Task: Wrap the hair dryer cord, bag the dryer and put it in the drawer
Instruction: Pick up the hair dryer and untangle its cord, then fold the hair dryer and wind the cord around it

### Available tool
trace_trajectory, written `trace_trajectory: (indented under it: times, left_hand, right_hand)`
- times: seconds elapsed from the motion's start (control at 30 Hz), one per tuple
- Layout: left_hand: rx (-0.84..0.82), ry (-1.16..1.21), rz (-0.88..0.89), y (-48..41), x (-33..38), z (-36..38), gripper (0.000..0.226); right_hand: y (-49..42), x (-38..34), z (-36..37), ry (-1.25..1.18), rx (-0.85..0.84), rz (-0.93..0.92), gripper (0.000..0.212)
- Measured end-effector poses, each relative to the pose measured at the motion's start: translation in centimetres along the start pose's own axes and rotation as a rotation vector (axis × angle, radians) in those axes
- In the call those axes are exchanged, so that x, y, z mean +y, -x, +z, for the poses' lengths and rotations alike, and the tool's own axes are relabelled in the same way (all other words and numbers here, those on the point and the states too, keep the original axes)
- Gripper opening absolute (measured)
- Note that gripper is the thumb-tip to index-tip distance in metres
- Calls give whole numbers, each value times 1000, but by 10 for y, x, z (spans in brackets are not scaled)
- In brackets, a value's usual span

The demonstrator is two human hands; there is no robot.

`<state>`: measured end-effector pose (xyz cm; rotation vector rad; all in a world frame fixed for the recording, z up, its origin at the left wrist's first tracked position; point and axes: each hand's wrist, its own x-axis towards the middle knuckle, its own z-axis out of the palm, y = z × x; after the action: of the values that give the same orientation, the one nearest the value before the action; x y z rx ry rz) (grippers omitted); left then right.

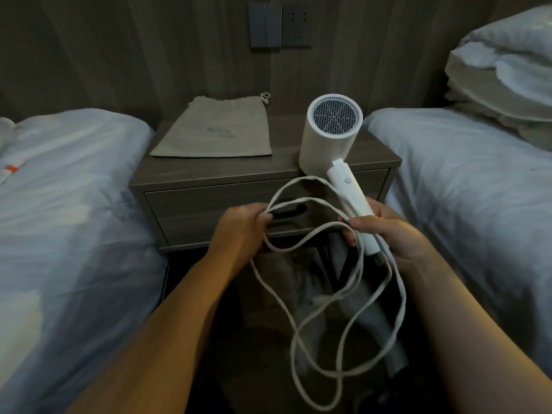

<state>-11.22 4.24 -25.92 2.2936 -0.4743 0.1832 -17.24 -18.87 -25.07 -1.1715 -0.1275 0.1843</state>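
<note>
A white hair dryer (330,135) is held up in front of the nightstand, its round mesh back facing me. My right hand (388,231) grips its handle near the bottom. The white cord (298,321) hangs from the handle in several loose loops toward the floor. My left hand (242,225) pinches two strands of the cord left of the handle. A beige drawstring bag (215,130) lies flat on the nightstand top. The drawer (191,210) below it is closed, its dark handle slot partly behind my left hand.
The wooden nightstand (286,144) stands between two beds with white covers, one on the left (65,210) and one on the right (478,198). Pillows (501,73) are stacked at the right. Wall switches and a socket (280,25) sit above.
</note>
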Motion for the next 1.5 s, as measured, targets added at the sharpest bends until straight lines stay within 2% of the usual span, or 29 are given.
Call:
trace_trajectory:
  times: [0.07, 0.1, 0.17, 0.2, 0.27, 0.33, 0.4, 0.47, 0.57, 0.63, 0.67, 0.73, 0.83, 0.93, 1.0, 1.07, 1.13, 1.17, 1.23, 1.3, 1.33, 1.37, 1.43, 1.5]
  left_hand:
    - [183, -81, 147, 3, -4, 0, 26]
    - [242, 16, 137, 3, -4, 0, 27]
    - [277, 362, -53, 0, 0, -2, 28]
    - [274, 516, -148, -3, 0, -5, 28]
    - [240, 679, -243, -10, -4, -11, 28]
    - [191, 768, -246, -11, -9, -16, 26]
    - [64, 845, -216, -12, -14, -24, 26]
    - [-182, 699, -117, -12, -21, -36, 32]
    - [-648, 49, 89, -11, -34, -40, 47]
    - [-831, -142, 107, -5, -35, -26, 52]
    - [-811, -171, 104, -3, -33, -16, 54]
    - [-580, -74, 64, -1, -20, -1, 55]
    - [-207, 354, -61, -1, 8, 10, 40]
    - [-68, 771, -212, -3, 18, 14, 45]
    - [53, 730, -219, -2, 14, 13, 59]
    - [242, 525, -139, 2, 14, 7, 70]
    - [417, 483, -11, 3, 17, -1, 70]
    - [422, 529, 27, 3, 18, -5, 65]
    - [251, 718, -35, -2, 19, -12, 47]
    - [6, 926, -262, -8, 13, -18, 38]
    - [-104, 937, -367, -10, 8, -21, 41]
    - [-226, 868, -438, -12, 4, -23, 45]
    - [-412, 617, -458, -9, -1, -23, 55]
    - [-426, 515, -442, -7, -3, -17, 70]
  right_hand:
    - [1, -1, -1, 4, 50, 3, 29]
    - [3, -2, -3, 18, 95, 3, 27]
    - [6, -5, -9, 76, 191, -20, 27]
    - [8, -7, -11, 98, 223, -33, 25]
    - [13, -11, -14, 106, 259, -50, 18]
    - [17, -14, -18, 90, 288, -74, 16]
    - [20, -16, -19, 77, 315, -111, 15]
    - [21, -16, -19, 68, 325, -149, 19]
    - [21, -15, -21, 81, 312, -180, 24]
    - [20, -14, -20, 95, 306, -197, 20]
    - [20, -13, -19, 104, 299, -206, 20]
    - [17, -12, -16, 151, 280, -213, 21]
    - [12, -6, -7, 267, 268, -203, 26]
    - [9, 0, 2, 378, 251, -172, 33]
    - [8, 1, 6, 462, 265, -154, 50]
    - [7, 1, 9, 627, 298, -168, 65]
    - [7, 0, 12, 860, 321, -200, 70]
    - [7, 0, 13, 960, 320, -209, 71]
    - [7, -2, 13, 1099, 271, -236, 74]
    - [10, -7, 11, 1215, 160, -244, 79]
    - [12, -10, 11, 1277, 98, -222, 81]
    - [13, -12, 11, 1334, 40, -189, 82]
    - [13, -10, 15, 1419, -54, -116, 77]
    - [10, -3, 17, 1460, -98, -46, 71]
